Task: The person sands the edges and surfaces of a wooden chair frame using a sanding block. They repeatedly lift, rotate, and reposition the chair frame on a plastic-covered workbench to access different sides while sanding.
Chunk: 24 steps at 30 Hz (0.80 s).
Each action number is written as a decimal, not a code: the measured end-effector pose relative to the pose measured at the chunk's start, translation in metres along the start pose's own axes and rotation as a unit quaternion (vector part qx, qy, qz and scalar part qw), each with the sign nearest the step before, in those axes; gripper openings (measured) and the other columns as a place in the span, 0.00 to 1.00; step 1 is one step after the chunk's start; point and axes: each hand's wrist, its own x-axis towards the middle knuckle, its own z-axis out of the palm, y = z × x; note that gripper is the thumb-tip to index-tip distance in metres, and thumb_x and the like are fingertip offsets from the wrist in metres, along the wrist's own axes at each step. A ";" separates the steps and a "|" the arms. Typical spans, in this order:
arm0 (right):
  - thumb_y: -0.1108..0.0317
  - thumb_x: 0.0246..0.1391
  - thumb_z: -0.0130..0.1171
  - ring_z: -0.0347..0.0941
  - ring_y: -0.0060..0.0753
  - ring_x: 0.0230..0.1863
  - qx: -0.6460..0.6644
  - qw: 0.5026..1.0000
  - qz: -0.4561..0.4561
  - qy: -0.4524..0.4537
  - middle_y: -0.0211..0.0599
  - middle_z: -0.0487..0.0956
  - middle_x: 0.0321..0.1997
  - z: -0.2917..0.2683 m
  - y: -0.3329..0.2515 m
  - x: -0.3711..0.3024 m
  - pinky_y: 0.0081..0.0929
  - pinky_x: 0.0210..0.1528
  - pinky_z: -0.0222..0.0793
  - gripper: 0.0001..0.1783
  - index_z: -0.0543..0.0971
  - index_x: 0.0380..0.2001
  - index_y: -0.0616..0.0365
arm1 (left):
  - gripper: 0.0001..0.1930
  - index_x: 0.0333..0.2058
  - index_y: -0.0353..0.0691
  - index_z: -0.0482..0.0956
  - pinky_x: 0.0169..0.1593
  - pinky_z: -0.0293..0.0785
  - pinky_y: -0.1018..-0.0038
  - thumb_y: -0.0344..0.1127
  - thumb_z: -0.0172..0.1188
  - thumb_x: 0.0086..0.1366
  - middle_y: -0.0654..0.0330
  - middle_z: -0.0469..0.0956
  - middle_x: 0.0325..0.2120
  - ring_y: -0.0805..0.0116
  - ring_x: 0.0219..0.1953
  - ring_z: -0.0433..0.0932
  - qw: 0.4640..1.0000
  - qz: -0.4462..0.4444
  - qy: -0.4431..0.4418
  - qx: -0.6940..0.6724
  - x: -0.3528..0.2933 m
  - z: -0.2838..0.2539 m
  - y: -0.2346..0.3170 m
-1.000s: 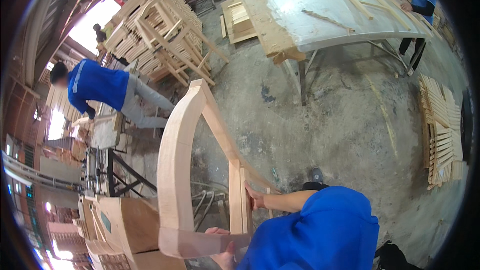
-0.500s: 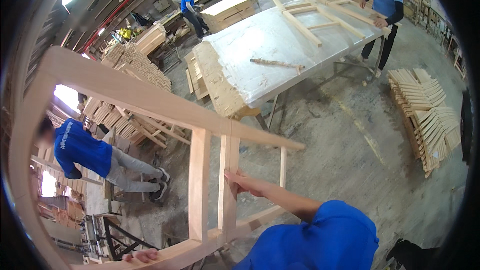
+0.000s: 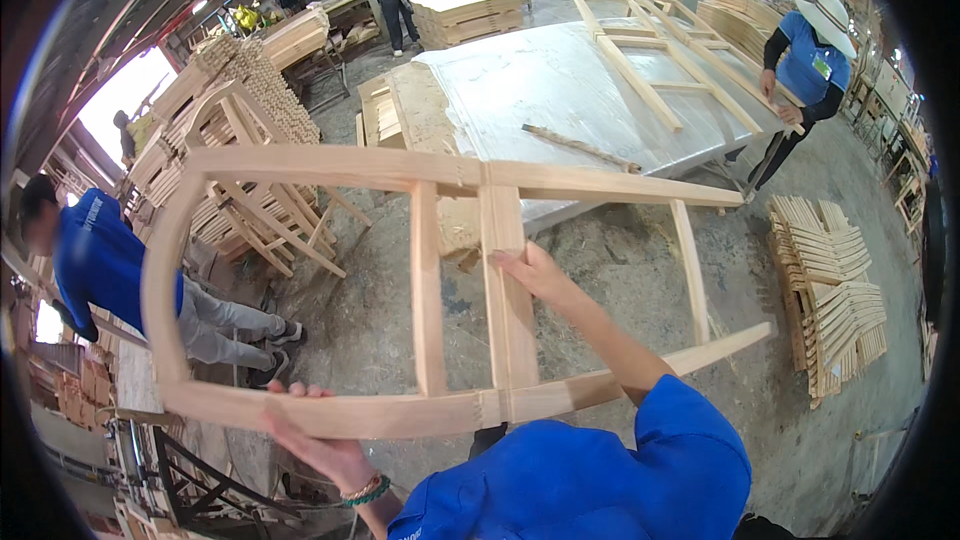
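Observation:
A pale wooden furniture frame [image 3: 380,418] with a curved left end and several crosspieces hangs in front of me above the floor. My left hand [image 3: 318,445] is closed round its near long rail, close to the curved end, with the fingertips over the top edge. My right hand [image 3: 537,272] grips the wide middle crosspiece [image 3: 513,330], thumb on its face; the other fingers are hidden behind the wood. The frame's right ends are narrower and held by nothing, and its far rail overlaps the table's near side in view.
Beyond is a plastic-covered table [image 3: 490,90] bearing a stick [image 3: 580,147] and similar wooden frames [image 3: 650,55]. A person in a hat [image 3: 815,60] stands at its right. Another person [image 3: 110,250] is at left. Curved wooden parts [image 3: 825,290] lie stacked on the right floor.
The frame has swung from a steep tilt to nearly level across my view, its right end rising. Both hands moved up with it, still gripping; my left forearm has come into sight.

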 end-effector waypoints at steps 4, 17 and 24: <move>0.45 0.58 0.52 0.74 0.18 0.29 0.018 0.986 0.156 0.050 0.32 0.77 0.33 0.021 0.029 0.054 0.20 0.25 0.69 0.26 0.72 0.41 0.60 | 0.27 0.55 0.45 0.63 0.43 0.73 0.71 0.55 0.51 0.65 0.62 0.72 0.36 0.68 0.37 0.73 0.995 -0.090 0.028 0.027 0.089 -0.020 -0.049; 0.46 0.59 0.50 0.78 0.31 0.29 0.042 0.952 0.256 0.162 0.38 0.79 0.32 -0.006 0.102 0.228 0.32 0.22 0.76 0.25 0.72 0.41 0.60 | 0.37 0.60 0.41 0.57 0.49 0.71 0.64 0.60 0.54 0.61 0.55 0.71 0.47 0.59 0.46 0.73 0.935 -0.350 0.020 0.059 0.373 0.003 -0.248; 0.48 0.61 0.47 0.80 0.36 0.32 0.084 0.937 0.309 0.141 0.42 0.79 0.37 -0.037 0.107 0.337 0.35 0.27 0.78 0.25 0.72 0.44 0.62 | 0.29 0.49 0.39 0.63 0.46 0.74 0.62 0.57 0.55 0.62 0.56 0.72 0.40 0.64 0.43 0.73 0.937 -0.337 0.064 0.072 0.467 0.060 -0.347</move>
